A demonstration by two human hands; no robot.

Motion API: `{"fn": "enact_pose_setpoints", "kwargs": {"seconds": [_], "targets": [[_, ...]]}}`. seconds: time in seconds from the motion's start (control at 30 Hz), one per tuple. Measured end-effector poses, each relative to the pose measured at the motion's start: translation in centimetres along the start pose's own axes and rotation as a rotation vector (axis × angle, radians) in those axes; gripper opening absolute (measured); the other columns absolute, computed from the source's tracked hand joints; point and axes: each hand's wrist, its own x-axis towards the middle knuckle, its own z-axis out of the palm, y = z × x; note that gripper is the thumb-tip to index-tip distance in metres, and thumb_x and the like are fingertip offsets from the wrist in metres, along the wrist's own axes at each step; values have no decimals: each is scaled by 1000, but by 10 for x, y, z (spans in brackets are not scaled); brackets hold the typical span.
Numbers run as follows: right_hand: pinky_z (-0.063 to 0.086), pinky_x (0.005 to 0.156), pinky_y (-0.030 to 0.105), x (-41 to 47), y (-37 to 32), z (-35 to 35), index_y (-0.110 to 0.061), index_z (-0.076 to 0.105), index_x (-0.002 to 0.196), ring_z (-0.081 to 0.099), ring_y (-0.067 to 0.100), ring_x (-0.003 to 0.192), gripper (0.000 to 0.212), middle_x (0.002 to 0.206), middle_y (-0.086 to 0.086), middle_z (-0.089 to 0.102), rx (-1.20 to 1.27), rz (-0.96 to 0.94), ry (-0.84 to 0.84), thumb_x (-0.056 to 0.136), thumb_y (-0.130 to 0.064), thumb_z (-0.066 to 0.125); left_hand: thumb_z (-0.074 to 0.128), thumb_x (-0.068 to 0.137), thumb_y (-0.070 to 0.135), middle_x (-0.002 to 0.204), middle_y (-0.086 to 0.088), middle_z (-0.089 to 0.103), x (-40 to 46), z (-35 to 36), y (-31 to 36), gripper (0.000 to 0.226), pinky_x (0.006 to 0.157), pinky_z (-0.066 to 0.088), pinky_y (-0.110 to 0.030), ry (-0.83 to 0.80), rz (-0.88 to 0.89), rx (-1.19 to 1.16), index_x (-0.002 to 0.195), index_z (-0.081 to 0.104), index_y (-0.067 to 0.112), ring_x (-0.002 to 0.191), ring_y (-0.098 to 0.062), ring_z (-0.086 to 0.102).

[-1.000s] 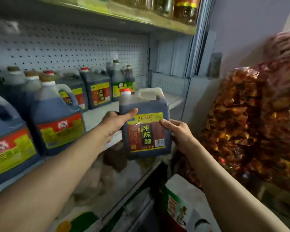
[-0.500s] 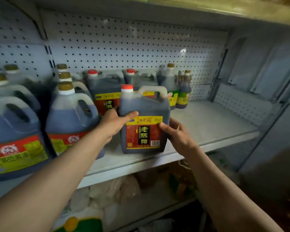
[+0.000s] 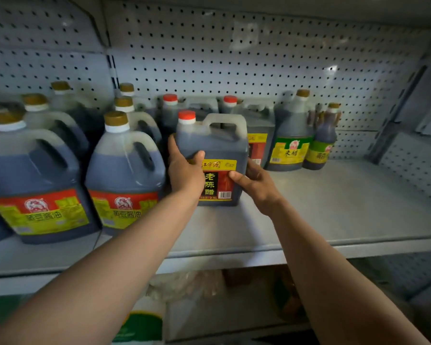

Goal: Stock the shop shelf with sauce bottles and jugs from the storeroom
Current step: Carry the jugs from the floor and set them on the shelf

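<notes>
standing at the left of the shelf (image 3: 334, 220) are big soy sauce jugs (image 3: 125, 175) with gold caps. your left hand (image 3: 184, 173) and your right hand (image 3: 255, 181) grip the red-capped vinegar jug (image 3: 214, 145) from both sides, upright on the shelf. right of it stand two green-label bottles (image 3: 290, 143).
</notes>
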Motion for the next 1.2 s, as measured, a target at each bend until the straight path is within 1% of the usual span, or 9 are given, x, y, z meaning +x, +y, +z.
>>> {"fn": "enact_pose_setpoints", "kwargs": {"seconds": [0.13, 0.33, 0.57, 0.7, 0.8, 0.87, 1.0, 1.1, 1.2], "targets": [[49, 107, 52, 18, 5, -1, -14, 49, 147, 60, 28, 129, 58, 139, 7, 63, -38, 9, -36, 94, -17, 71, 62, 96, 29, 151, -7, 45, 7, 6, -3, 77, 112, 37, -45, 41, -18, 41, 157, 15, 30, 136, -26, 46], [49, 107, 53, 34, 9, -1, -18, 50, 147, 60, 27, 129, 66, 138, 6, 64, -15, 38, -69, 88, -28, 77, 60, 98, 27, 148, -13, 42, 12, 9, -2, 75, 109, 36, -36, 76, -27, 91, 158, 14, 27, 134, -27, 45], [52, 104, 49, 39, 7, 1, -22, 49, 148, 61, 25, 128, 61, 137, 3, 65, -39, 76, -86, 92, -27, 73, 60, 97, 26, 149, -13, 40, 16, 12, -2, 76, 113, 34, -39, 93, -54, 79, 158, 13, 26, 137, -28, 42], [57, 95, 35, 29, -4, 5, -21, 49, 148, 64, 20, 123, 53, 135, 0, 66, -116, 88, -66, 97, -23, 66, 55, 99, 37, 154, -13, 34, 7, 14, 3, 79, 110, 38, -51, 106, -169, 116, 159, 5, 27, 137, -35, 42], [50, 94, 35, 14, -18, 1, -19, 50, 148, 59, 14, 121, 51, 133, -4, 64, -165, 108, 41, 99, -25, 65, 51, 99, 46, 161, -11, 27, -2, 13, 1, 82, 114, 31, -51, 85, -215, 184, 159, 2, 20, 144, -34, 33], [48, 96, 37, 4, -25, -9, -15, 51, 146, 57, 16, 120, 55, 139, 4, 61, -204, 116, 157, 96, -29, 69, 53, 98, 46, 162, -11, 25, -11, 13, 1, 85, 114, 28, -48, 77, -209, 177, 159, 3, 15, 147, -32, 29], [51, 83, 26, -20, -40, -21, -17, 61, 136, 63, 17, 111, 57, 126, 5, 67, -387, 72, 313, 88, -41, 77, 59, 95, 45, 161, -16, 23, -37, 13, 3, 87, 115, 24, -44, 41, -123, 234, 158, 11, 8, 148, -31, 25], [52, 89, 29, -47, -54, -22, -15, 64, 130, 64, 16, 106, 49, 115, 0, 66, -506, 40, 384, 86, -31, 80, 60, 96, 41, 163, -16, 18, -51, 9, 3, 81, 118, 19, -43, -83, -45, 209, 158, 15, 12, 150, -31, 17], [48, 85, 25, -76, -68, -18, -18, 61, 134, 59, 16, 107, 56, 121, 0, 59, -705, 45, 436, 84, -28, 83, 63, 94, 38, 161, -15, 22, -57, 1, 2, 76, 116, 23, -42, -227, 29, 200, 156, 23, 19, 148, -31, 20]]}}
